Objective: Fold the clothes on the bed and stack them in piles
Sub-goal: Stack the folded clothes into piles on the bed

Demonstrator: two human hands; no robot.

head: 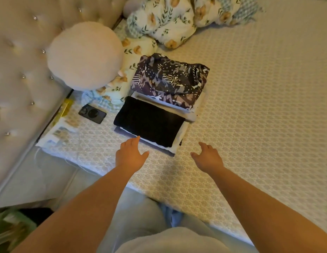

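Two piles of folded clothes lie side by side near the head of the bed (259,106). The nearer pile has a folded black garment (149,123) on top of white and grey pieces. The farther pile is topped by a dark purple patterned garment (170,79). My left hand (130,154) hovers just in front of the black garment's near edge, fingers spread and holding nothing. My right hand (207,157) is over the patterned bedcover to the right of that pile, fingers relaxed and empty.
A black phone (92,113) lies on the bed left of the piles, beside papers at the edge. A round cream cushion (85,55) leans on the tufted headboard (18,61). Floral bedding (170,21) is bunched at the far end. The right half of the bed is bare cover.
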